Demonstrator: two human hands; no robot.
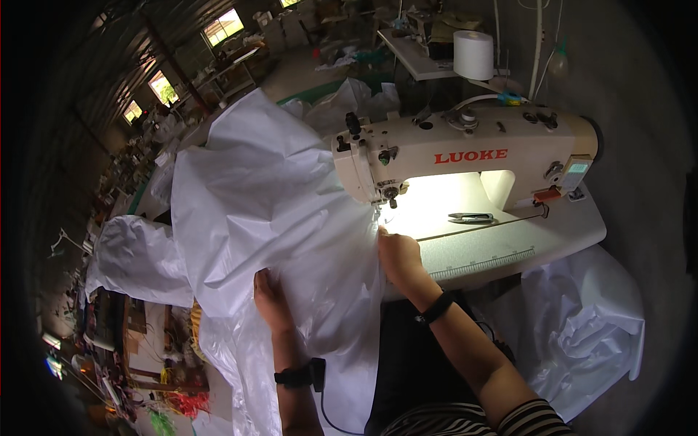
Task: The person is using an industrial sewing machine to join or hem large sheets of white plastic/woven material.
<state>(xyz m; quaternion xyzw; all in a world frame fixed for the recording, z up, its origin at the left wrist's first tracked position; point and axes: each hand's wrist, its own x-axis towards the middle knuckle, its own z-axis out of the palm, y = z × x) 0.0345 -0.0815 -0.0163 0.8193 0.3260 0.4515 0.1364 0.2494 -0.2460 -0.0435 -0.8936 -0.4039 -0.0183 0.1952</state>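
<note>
As white sheeting (pixel 247 182) lies under left fingers (pixel 262 282), its edge meets right fingers (pixel 384 240) | both grips: cannot tell

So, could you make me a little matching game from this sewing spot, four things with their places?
1. Right hand
2. Left hand
3. Snips
4. Thread cone

A. lying on the lit machine bed
B. farther left, at the white sheet
C. beyond the sewing machine
D. near the sewing machine's left end

Pairs: 1-D, 2-B, 3-A, 4-C
</note>
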